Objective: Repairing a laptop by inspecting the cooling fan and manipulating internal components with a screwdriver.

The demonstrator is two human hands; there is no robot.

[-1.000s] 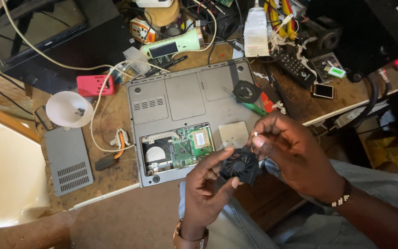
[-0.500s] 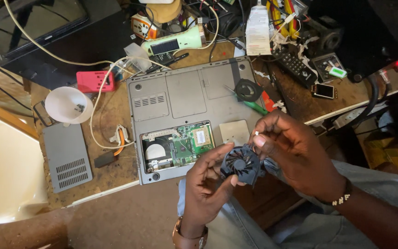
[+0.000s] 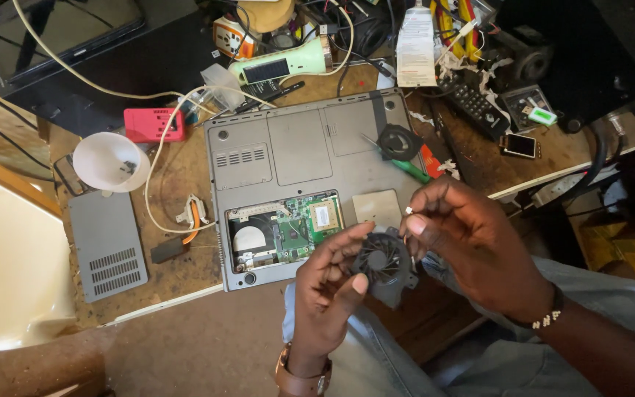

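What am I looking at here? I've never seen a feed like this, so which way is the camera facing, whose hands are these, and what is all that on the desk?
The single view comes from a camera worn on a person's head, looking down over their lap at a cluttered wooden desk. No machine is involved: both hands are the wearer's own. The left hand grips a small black cooling fan from below, and the right hand touches its upper edge while pinching a tiny white connector. On the desk lies a grey laptop turned underside up, with one hatch open so a green circuit board shows. The removed grey cover panel lies to its left, beside a white bowl and a pink box. A green-handled screwdriver rests on the laptop's right side. Cables and gadgets crowd the far edge.
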